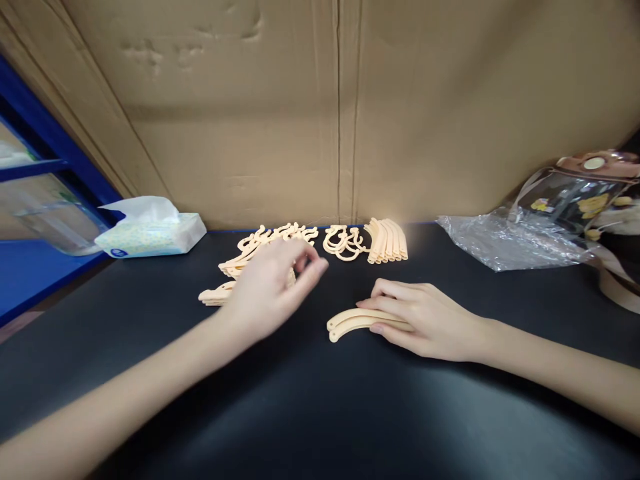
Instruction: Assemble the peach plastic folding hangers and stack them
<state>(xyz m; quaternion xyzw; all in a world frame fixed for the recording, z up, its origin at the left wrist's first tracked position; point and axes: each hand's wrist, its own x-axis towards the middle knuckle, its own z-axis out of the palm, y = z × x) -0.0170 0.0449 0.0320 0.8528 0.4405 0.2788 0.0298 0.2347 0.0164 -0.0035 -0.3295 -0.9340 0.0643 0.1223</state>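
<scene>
Thumb and fingers of the right hand (425, 317) pinch a pair of curved cream strips (350, 324), laid side by side, free ends pointing left and bending down toward the onlooker's near edge; a small hole shows at the tip. Both strips lie low over the black tabletop (320, 413), right of centre; whether they touch it, hard to say. Left hand (273, 287) is raised and curled, slightly blurred, thumb tip close to the bent forefinger; cannot tell whether anything sits between them. Behind and beneath that hand: a heap of cream hooked pieces (287, 232), partly hidden, and a flat stack of cream pieces (215, 295) nearer, by the wrist. Further right along the back, a small cluster of loose cream hooks (345, 240), then a neat row of curved strips (387, 240) packed together. Far left, a tissue box (165, 237) with a white sheet pulled up, beside a blue frame (83, 183). Far right, a crumpled clear plastic bag (490, 240) just beside a transparent bottle (565, 200) with a brownish lid. Creased brown cardboard (250, 133) stands behind everything.
</scene>
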